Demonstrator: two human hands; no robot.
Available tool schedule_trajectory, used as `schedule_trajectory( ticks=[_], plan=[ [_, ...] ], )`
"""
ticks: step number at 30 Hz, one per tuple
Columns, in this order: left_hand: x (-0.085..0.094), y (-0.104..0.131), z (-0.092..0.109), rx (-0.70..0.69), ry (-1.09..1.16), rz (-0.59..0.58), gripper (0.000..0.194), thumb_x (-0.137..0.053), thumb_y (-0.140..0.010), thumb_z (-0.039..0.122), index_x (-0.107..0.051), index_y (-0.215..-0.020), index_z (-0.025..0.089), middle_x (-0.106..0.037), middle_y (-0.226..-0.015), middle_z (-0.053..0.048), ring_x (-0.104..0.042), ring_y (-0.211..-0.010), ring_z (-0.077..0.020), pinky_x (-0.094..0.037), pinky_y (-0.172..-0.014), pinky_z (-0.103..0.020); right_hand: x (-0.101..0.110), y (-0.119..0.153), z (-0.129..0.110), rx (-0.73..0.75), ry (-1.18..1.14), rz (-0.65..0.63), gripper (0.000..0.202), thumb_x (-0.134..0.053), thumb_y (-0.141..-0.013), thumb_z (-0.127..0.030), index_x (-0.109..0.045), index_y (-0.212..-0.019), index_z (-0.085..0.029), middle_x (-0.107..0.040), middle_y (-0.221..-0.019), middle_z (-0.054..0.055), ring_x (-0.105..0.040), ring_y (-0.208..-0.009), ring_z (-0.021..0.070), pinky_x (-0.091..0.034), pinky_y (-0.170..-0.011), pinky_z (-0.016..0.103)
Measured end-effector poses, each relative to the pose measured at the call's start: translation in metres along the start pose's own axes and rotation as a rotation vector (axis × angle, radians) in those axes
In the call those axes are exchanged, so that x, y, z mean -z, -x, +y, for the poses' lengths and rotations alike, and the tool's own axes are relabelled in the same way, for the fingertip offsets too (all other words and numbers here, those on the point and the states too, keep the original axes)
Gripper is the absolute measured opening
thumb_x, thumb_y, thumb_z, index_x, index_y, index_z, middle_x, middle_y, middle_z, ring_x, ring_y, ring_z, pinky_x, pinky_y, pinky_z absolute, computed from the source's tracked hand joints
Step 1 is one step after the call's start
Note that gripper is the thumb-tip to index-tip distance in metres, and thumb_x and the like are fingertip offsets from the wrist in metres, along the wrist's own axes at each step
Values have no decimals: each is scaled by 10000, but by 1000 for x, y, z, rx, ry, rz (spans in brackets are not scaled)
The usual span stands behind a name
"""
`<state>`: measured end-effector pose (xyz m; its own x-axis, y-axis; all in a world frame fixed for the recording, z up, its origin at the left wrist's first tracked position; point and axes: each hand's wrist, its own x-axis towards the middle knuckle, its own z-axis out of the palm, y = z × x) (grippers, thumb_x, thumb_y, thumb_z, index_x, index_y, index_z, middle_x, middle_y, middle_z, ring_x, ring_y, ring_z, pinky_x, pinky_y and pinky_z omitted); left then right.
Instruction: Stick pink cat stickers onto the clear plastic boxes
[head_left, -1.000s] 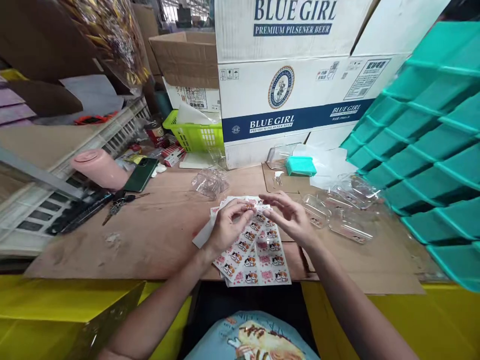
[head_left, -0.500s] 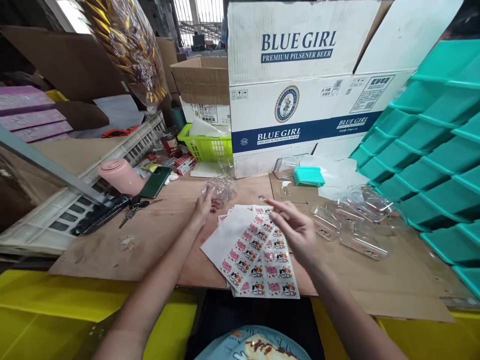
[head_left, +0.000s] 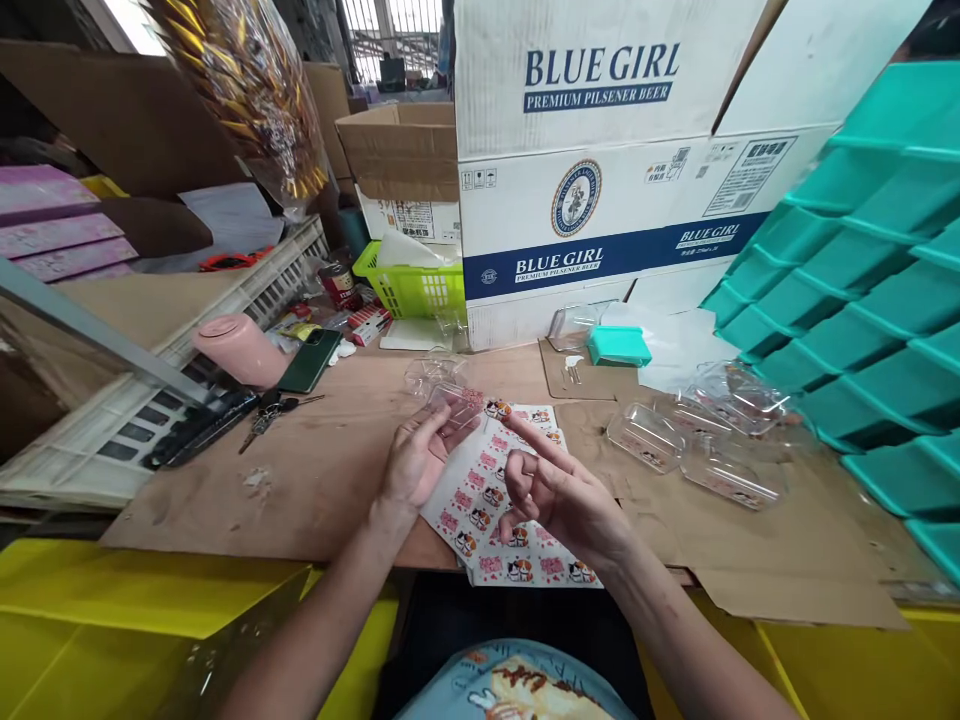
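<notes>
My left hand (head_left: 420,455) grips a clear plastic box piece (head_left: 448,402) between thumb and fingers, above the sheets' far left edge. A sticker (head_left: 496,408) with pink lettering and cartoon cats lies against the plastic's right end. My right hand (head_left: 562,495) has its index finger stretched out, the tip at the sticker's edge; the other fingers are loosely curled and apart. Below both hands lie overlapping sticker sheets (head_left: 480,492) printed with cats and pink lettering, partly hidden by my right hand. Another clear plastic container (head_left: 429,368) stands just behind my left hand.
Several clear containers with cat stickers (head_left: 731,478) lie at the right, beside stacked teal bins (head_left: 862,330). A small teal box (head_left: 619,346) sits before a white beer carton (head_left: 600,225). At the left are a phone (head_left: 310,361), keys (head_left: 264,422) and a pink tumbler (head_left: 238,350).
My left hand has moved nearer and now holds a clear plastic piece up toward the right. My right hand has shifted slightly left and down, bringing the sticker against that plastic.
</notes>
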<state>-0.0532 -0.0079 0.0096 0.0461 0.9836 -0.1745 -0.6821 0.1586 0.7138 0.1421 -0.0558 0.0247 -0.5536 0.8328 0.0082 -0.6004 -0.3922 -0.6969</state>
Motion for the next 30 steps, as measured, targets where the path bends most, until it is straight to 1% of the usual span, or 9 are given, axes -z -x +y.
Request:
schedule_trajectory(
  ticks=[3,7,12,16,20,23,27,30],
  plan=[
    [-11,13,-10,-28,-12,-34,206,-726,-762,112,-729,-966,145,-763,-1010,-57,-715,-921,-173,-529,-976,-352,0,8,8,-17,-64,-3,596,-577,-925,-309,-379,-1486,-268,-491,-797,-7,-380,-591,102,-581,-606,412],
    [-17,19,-22,-60,-34,-85,196,-724,-761,118,-740,-955,146,-764,-1004,-65,-705,-956,-176,-528,-964,-335,2,17,13,-32,-110,11,605,-584,-918,-335,-382,-1483,-260,-489,-787,-8,-364,-584,100,-591,-552,378],
    [-19,22,-31,-38,-26,-103,202,-725,-757,128,-740,-954,168,-765,-1008,-51,-702,-977,-179,-508,-991,-349,3,21,15,-30,-134,24,581,-563,-929,-347,-390,-1478,-274,-480,-764,-15,-334,-562,92,-593,-518,343],
    [-19,23,-33,-32,-52,-103,196,-735,-749,149,-742,-944,173,-761,-1021,-54,-696,-1001,-198,-505,-997,-365,3,20,17,-41,-145,39,567,-552,-933,-354,-399,-1474,-278,-473,-755,-16,-320,-558,92,-589,-499,327],
    [-18,21,-34,-36,-55,-120,201,-731,-761,158,-742,-960,180,-760,-1026,-55,-693,-1017,-217,-505,-1000,-401,5,19,18,-60,-149,43,587,-550,-934,-357,-374,-1489,-282,-455,-732,-20,-309,-559,98,-589,-487,314],
    [-16,19,-35,-24,-58,-102,193,-740,-754,157,-742,-946,177,-763,-1002,-48,-701,-981,-204,-517,-978,-384,5,20,17,-66,-160,43,591,-547,-934,-348,-370,-1493,-270,-450,-726,-15,-319,-584,110,-595,-487,312],
    [-14,18,-38,-11,-38,-22,162,-776,-710,142,-735,-864,167,-770,-911,-29,-713,-854,-160,-544,-905,-330,4,22,18,-46,-168,34,574,-551,-931,-347,-395,-1477,-266,-457,-732,-10,-321,-591,112,-598,-485,312],
    [-16,19,-39,-7,-40,-17,163,-776,-710,143,-734,-866,162,-770,-923,-37,-710,-886,-169,-540,-914,-334,4,22,19,-45,-176,27,546,-552,-932,-343,-420,-1459,-283,-459,-735,-13,-323,-585,107,-598,-480,307]
  ],
)
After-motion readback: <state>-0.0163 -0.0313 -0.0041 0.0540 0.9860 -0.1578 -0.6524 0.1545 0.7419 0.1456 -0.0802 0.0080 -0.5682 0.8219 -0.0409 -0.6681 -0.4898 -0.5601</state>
